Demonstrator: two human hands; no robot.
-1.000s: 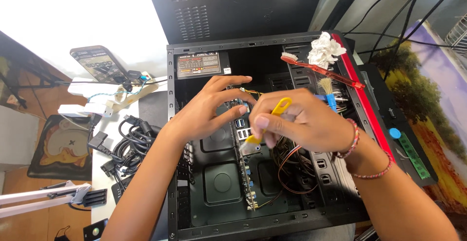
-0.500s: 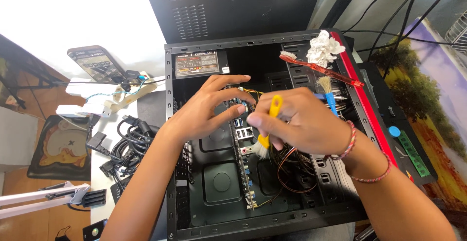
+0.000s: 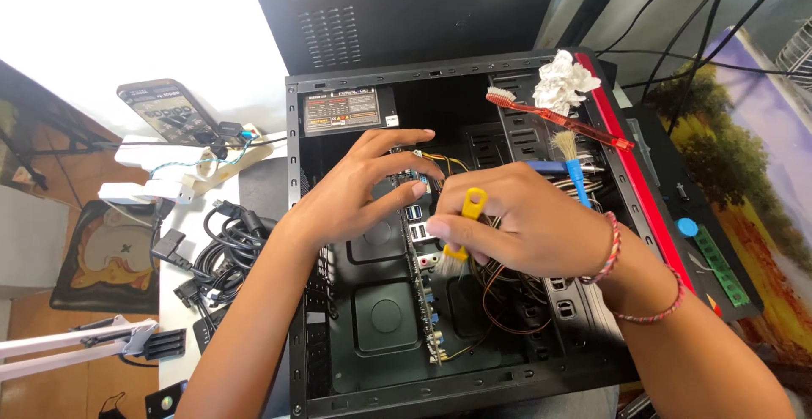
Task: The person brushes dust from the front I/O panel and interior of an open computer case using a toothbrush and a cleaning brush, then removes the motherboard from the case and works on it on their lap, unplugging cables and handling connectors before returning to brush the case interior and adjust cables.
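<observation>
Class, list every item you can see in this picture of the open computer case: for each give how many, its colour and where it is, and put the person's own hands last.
computer case: 1, black, open, centre
side panel: 1, black, behind the case
small brush: 1, yellow handle, in the right hand, bristles down inside the case
paint brush: 1, blue handle, on the drive bays
toothbrush: 1, red, on the case's upper right
crumpled tissue: 1, white, upper right corner of the case
phone: 1, dark, left on the table
cable bundle: 1, black, left of the case
green strip: 1, far right
left hand: 1, fingers spread over the case interior
right hand: 1, bracelets at the wrist, gripping the small brush
</observation>
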